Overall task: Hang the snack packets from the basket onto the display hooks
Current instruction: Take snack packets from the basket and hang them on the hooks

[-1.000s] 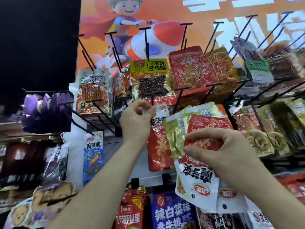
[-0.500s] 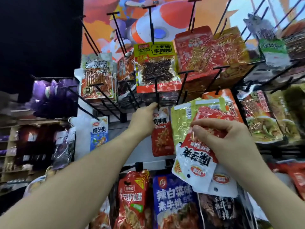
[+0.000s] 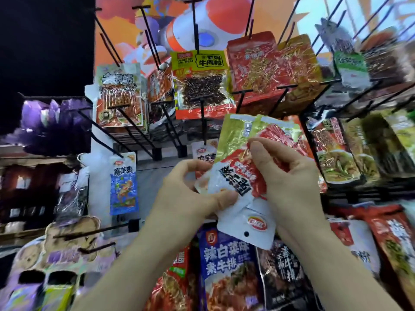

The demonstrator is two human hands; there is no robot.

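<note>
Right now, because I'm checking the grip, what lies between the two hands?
In the head view, a bunch of snack packets fills the gap: the left hand pinches their white edge, and the right hand grips them from the other side.

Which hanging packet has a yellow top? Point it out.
The yellow-topped packet, centre of the upper row, with dark bits behind a clear window. The red packet to its right and the pale-topped packet further left show no yellow top.

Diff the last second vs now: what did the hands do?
The left hand let go of the red packet, now hanging on its hook, dropped back right and pinches the bundle of packets. The right hand keeps gripping that bundle; nothing else changed.
</note>
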